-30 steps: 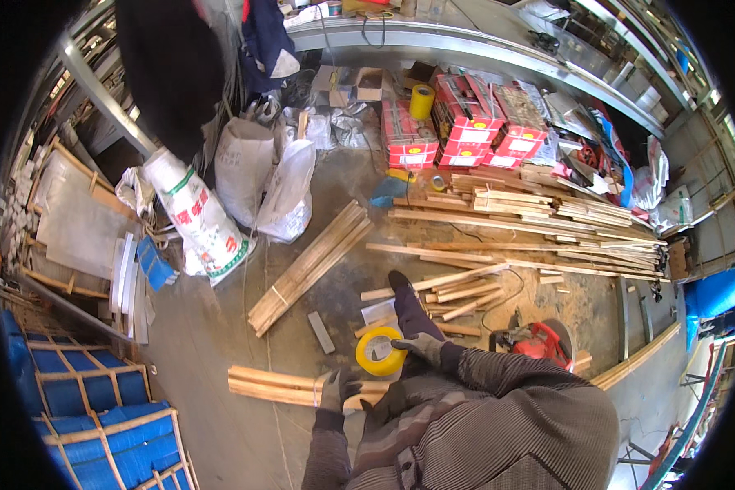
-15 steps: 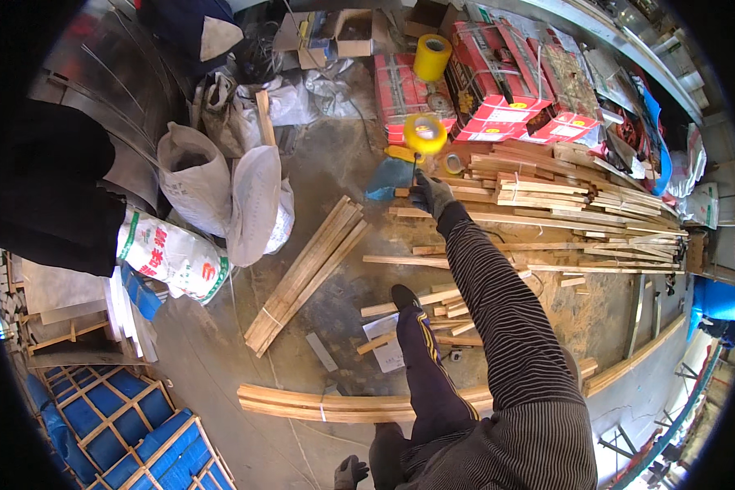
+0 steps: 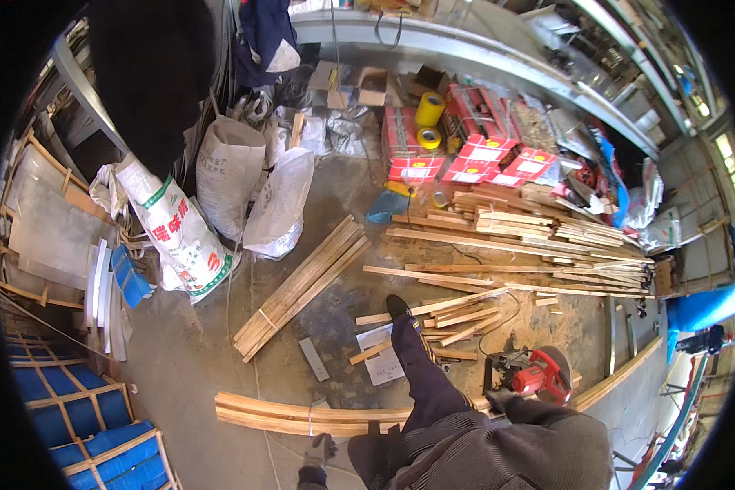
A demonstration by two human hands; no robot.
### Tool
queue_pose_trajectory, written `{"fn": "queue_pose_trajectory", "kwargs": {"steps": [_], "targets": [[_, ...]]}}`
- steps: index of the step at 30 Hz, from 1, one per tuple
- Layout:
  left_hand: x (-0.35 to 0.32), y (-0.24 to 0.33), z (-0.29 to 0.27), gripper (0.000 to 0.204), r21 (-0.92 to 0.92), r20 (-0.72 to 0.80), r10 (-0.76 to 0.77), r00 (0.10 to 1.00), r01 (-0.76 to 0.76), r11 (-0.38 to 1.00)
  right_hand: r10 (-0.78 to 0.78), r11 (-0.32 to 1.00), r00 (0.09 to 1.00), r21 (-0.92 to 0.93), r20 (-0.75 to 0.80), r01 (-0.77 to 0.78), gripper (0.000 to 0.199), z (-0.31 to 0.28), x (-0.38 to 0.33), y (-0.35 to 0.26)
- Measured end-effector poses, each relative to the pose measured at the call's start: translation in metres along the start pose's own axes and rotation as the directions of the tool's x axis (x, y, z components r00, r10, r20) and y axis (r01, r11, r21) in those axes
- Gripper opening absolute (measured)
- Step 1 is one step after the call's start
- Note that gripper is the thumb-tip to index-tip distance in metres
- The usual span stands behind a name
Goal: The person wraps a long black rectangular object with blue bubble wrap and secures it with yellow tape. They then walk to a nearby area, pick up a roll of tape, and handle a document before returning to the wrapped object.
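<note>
My right hand, in a dark glove, lies against the near left side of a red circular saw that sits by the wood offcuts. Whether its fingers grip the saw is hidden. My left hand, also gloved, hangs low with nothing in it, just below a tied bundle of curved wooden strips. My leg and shoe stretch forward over a sheet of paper. Two yellow tape rolls rest on the red boxes far ahead.
A second bundle of strips lies diagonally on the concrete floor. Long wooden slats are heaped to the right. White sacks stand at the back left, blue crates at the near left. A workbench runs along the back.
My right arm reached out to the red boxes with the yellow tape roll, left it there, and has drawn back to the saw. My left hand stayed low by the curved bundle.
</note>
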State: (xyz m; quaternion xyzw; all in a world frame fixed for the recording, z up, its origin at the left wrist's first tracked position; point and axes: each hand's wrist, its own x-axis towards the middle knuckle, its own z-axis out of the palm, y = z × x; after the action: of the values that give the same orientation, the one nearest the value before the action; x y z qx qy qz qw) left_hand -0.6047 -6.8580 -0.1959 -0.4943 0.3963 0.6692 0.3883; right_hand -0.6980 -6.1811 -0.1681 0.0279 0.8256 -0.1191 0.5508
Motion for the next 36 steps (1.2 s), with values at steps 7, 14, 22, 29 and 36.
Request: {"fn": "queue_pose_trajectory", "kwargs": {"steps": [7, 14, 22, 29, 36], "targets": [[0.022, 0.025, -0.14, 0.05, 0.74, -0.269, 0.856, 0.441, -0.474, 0.477, 0.475, 0.828, 0.797, 0.495, -0.372, -0.263, 0.031, 0.007, -0.174, 0.063], [0.017, -0.177, -0.176, 0.041, 0.039, -0.359, 0.412, 0.837, -0.428, 0.903, -0.06, 0.776, 0.377, 0.194, -0.924, 0.6, 0.029, -0.315, -0.153, -0.218], [-0.103, -0.553, -0.119, 0.022, -0.061, -0.175, -0.276, 0.945, 0.269, 0.961, -0.589, 0.726, 0.637, 0.021, -0.496, 0.687, 0.041, -0.017, -0.1, -0.496], [-0.151, -0.543, -0.167, 0.031, 0.106, -0.199, -0.332, 0.922, 0.358, 0.928, -0.747, 0.65, 0.659, 0.115, -0.087, 0.751, 0.057, 0.258, -0.192, -0.38], [-0.105, -0.175, -0.183, 0.085, 0.934, -0.341, 0.381, 0.859, 0.267, 0.236, 0.404, -0.218, 0.75, 0.741, -0.524, 0.635, 0.033, 0.333, -0.206, 0.123]]}}
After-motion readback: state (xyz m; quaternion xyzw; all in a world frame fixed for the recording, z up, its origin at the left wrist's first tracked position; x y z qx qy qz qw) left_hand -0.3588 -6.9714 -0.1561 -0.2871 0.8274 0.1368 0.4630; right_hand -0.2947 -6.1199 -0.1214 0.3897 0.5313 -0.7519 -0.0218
